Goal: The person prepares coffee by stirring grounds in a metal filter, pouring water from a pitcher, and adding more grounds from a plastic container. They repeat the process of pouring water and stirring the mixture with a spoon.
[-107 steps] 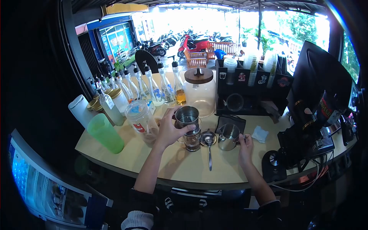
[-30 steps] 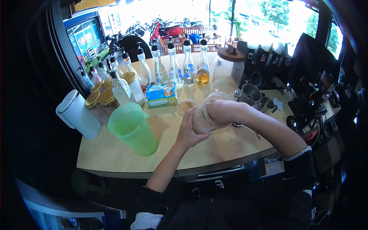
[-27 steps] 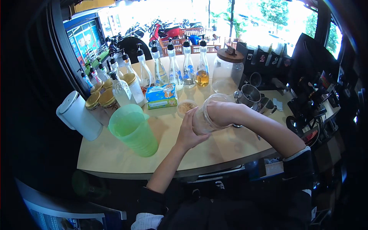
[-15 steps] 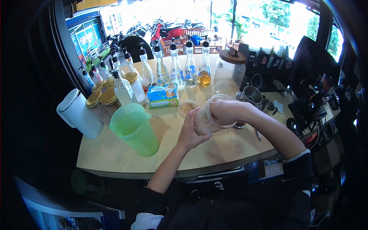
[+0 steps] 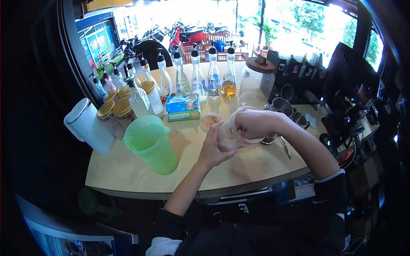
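Observation:
A clear jar (image 5: 228, 135) is tilted over the table, its wide mouth turned to the right. My left hand (image 5: 212, 147) is wrapped around its base end. My right hand (image 5: 256, 123) is inside the mouth, fingers curled in and partly hidden by the jar wall; what they hold, if anything, I cannot make out. Just behind the jar stands a small clear tub (image 5: 209, 121) with light brown contents. A green translucent pitcher (image 5: 156, 149) stands to the left of my left hand.
Several pump bottles (image 5: 196, 77) line the back, with gold-lidded jars (image 5: 121, 109) and a white jug (image 5: 90, 128) at left. A wipes pack (image 5: 183, 109) lies mid-table. At right are a large wooden-lidded jar (image 5: 256, 85), a metal cup (image 5: 282, 106) and a spoon-like utensil (image 5: 285, 147).
My right hand has drawn slightly back within the jar's mouth, its curled fingers showing more. The left hand keeps its hold. The view has shifted very slightly.

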### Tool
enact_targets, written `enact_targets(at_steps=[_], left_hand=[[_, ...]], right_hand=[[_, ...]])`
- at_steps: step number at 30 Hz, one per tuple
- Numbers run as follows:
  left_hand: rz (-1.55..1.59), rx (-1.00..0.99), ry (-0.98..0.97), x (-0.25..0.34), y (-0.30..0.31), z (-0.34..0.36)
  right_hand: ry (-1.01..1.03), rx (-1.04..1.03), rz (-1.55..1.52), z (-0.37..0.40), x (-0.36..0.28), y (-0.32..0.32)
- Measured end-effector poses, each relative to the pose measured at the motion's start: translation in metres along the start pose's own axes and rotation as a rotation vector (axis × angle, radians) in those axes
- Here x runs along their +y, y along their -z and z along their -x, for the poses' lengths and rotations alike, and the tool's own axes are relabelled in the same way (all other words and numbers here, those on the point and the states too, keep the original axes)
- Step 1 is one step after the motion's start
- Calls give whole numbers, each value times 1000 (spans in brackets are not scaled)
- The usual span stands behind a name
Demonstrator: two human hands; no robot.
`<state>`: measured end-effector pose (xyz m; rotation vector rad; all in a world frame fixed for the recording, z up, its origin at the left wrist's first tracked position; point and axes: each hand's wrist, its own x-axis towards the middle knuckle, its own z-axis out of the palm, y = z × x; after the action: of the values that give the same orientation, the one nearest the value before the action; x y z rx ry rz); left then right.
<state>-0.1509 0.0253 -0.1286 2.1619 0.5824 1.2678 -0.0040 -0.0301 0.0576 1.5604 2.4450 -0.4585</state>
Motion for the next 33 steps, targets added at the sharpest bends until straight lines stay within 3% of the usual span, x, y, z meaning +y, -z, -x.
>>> enact_targets(at_steps=[5,18,33], left_hand=[[-1,-3,10,1,0,0],[22,1,-6,0,-1,-1],[7,6,73,0,0,-1]], right_hand=[[29,113,-27,-1,7,-5],[69,128,-49,6,7,-1],[80,188,-287,37,15,25]])
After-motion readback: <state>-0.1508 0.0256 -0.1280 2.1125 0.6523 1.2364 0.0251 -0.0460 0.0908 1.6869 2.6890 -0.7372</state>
